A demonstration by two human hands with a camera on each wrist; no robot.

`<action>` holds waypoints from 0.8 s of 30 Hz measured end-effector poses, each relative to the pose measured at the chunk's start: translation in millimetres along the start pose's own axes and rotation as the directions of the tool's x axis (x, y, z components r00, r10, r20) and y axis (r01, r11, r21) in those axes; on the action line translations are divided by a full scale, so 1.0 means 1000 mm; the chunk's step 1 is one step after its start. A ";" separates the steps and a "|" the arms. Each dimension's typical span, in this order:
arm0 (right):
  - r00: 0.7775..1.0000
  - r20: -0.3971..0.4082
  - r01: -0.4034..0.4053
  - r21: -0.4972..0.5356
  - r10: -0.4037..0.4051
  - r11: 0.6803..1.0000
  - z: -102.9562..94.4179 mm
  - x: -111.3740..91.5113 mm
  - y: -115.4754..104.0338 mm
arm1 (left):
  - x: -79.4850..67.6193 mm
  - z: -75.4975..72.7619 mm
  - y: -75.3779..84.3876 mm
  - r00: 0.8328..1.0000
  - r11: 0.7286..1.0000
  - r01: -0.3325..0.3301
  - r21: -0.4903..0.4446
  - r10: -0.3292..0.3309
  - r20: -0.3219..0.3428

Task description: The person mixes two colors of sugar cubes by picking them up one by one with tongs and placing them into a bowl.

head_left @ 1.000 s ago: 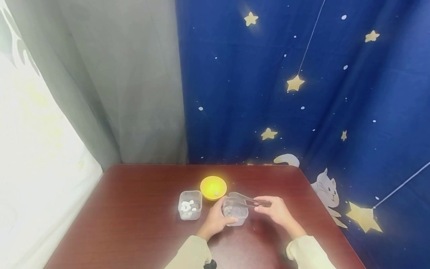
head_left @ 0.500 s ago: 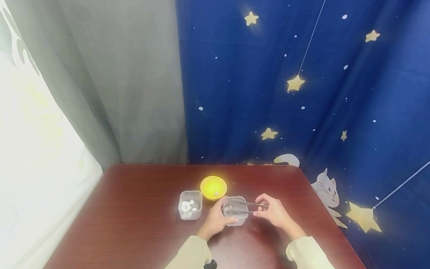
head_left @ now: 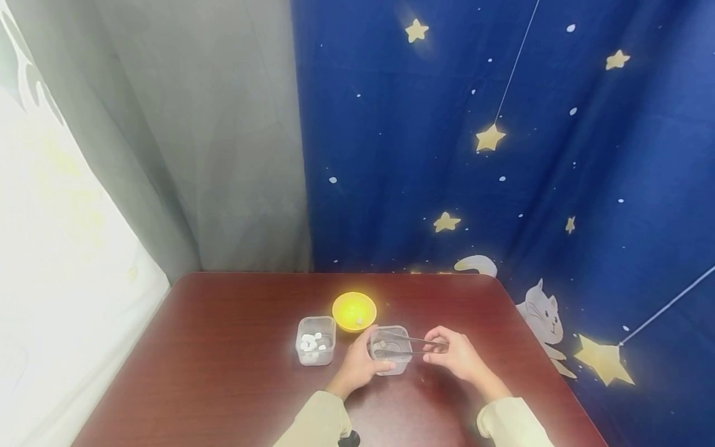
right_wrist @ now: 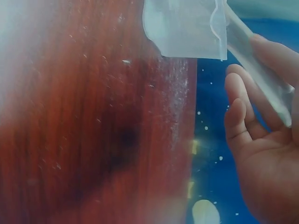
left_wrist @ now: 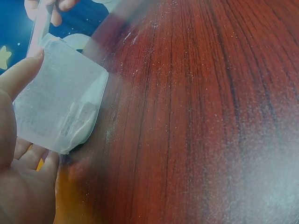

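Observation:
My left hand [head_left: 359, 365] grips the left side of a clear plastic container [head_left: 398, 366], thumb at the near side and fingers behind. A few small pale pieces [head_left: 380, 344] lie at the container's left end; their kind is too small to tell. My right hand [head_left: 454, 354] holds a pair of clear tongs [head_left: 420, 352] between thumb and fingers, to the right of the container. The tips of the tongs reach down inside it, near those pieces. In the left wrist view the container's wall [left_wrist: 56, 93] looks frosted, with pieces showing dimly through it.
A second clear container [head_left: 316, 361] with several white pieces [head_left: 310, 343] stands to the left. Behind, between the two containers, is a yellow bowl [head_left: 354, 304] with a small pale piece inside. All stand on a dark red wooden table [head_left: 234, 347]; curtains hang behind it.
My right hand has brought the tongs from above the container's rim down into it, among the pieces. The left hand and the container have stayed in place.

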State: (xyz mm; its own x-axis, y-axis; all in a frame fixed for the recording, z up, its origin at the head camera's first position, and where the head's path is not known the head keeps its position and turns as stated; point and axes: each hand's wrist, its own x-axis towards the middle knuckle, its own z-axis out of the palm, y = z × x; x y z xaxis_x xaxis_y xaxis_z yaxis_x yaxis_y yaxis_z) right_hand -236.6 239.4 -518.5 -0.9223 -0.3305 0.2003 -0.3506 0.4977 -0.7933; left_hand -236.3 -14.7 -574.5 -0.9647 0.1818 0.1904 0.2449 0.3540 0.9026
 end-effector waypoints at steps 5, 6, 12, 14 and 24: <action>0.995 -0.067 -0.078 0.037 0.080 0.996 0.006 -0.002 -0.003 | 0.000 0.000 0.000 1.000 1.000 -0.007 -0.008 0.007 -0.003; 0.994 -0.073 -0.082 0.041 0.084 0.996 0.007 -0.001 -0.004 | 0.001 0.000 0.000 1.000 1.000 -0.009 -0.008 0.009 -0.003; 0.994 -0.070 -0.079 0.053 0.082 0.995 0.009 0.004 -0.007 | 0.001 0.001 0.000 1.000 1.000 -0.016 -0.009 0.017 0.003; 0.996 -0.056 -0.068 0.054 0.071 0.996 0.008 0.005 -0.006 | 0.001 0.000 0.000 1.000 1.000 -0.013 -0.009 0.013 0.002; 0.987 -0.130 -0.090 0.060 0.097 0.994 0.001 0.005 -0.008 | 0.000 -0.002 0.004 1.000 1.000 -0.010 0.005 0.010 0.001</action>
State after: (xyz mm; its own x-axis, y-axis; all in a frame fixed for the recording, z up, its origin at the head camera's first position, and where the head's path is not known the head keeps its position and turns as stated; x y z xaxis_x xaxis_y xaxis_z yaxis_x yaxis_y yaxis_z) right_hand -238.1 233.0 -511.9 -0.9652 -0.1741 0.1953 -0.2561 0.4765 -0.8411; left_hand -235.3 -15.3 -570.7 -0.9621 0.1861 0.1992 0.2551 0.3569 0.8986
